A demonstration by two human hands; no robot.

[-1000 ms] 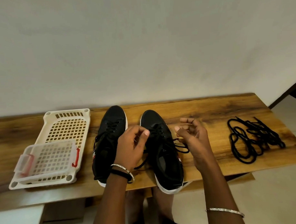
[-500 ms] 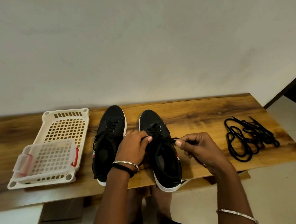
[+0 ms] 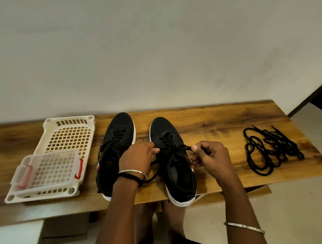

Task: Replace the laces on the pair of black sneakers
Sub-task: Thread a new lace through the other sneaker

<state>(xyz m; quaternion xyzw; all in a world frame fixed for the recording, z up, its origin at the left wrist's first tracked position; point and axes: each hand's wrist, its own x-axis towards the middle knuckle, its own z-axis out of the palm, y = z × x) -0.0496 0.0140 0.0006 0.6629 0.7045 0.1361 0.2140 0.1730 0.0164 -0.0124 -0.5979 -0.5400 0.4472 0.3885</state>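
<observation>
Your left grip [image 3: 137,159] and right grip [image 3: 210,156] are both closed, fingers curled. Each pinches the black lace [image 3: 186,149] of the right-hand sneaker [image 3: 178,177], which sits at the near edge of the desk [image 3: 211,123] with its heel overhanging. The other sneaker [image 3: 120,127] stands just beside it on the left, laced. Further left lies a white basket [image 3: 69,136]. Well apart on the right, loose black laces [image 3: 270,149] lie tangled.
</observation>
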